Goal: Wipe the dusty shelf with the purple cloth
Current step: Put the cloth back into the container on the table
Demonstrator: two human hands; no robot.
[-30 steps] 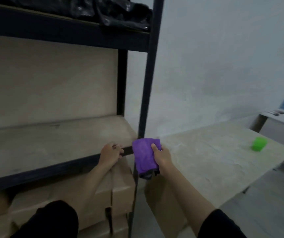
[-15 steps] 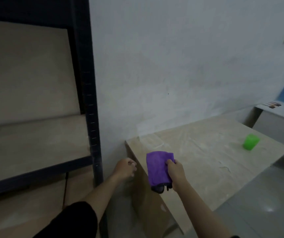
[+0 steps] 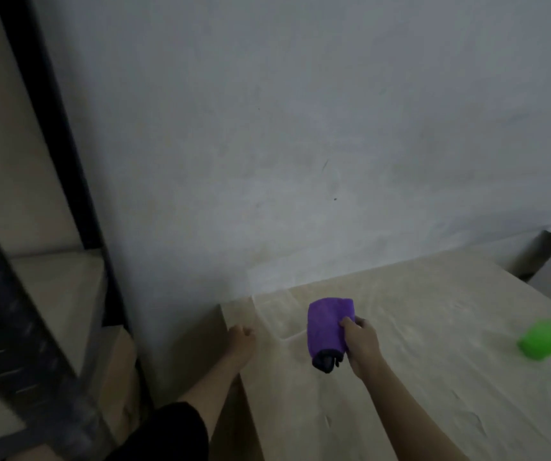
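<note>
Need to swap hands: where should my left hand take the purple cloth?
Grip the folded purple cloth at its upper left part, from the left. The right hand pinches its right edge and a dark end hangs below, leaving that side bare, nearest the left hand.

Open tabletop (image 3: 417, 377) between wall (image 3: 300, 128) and blurred green object (image 3: 545, 340)
</note>
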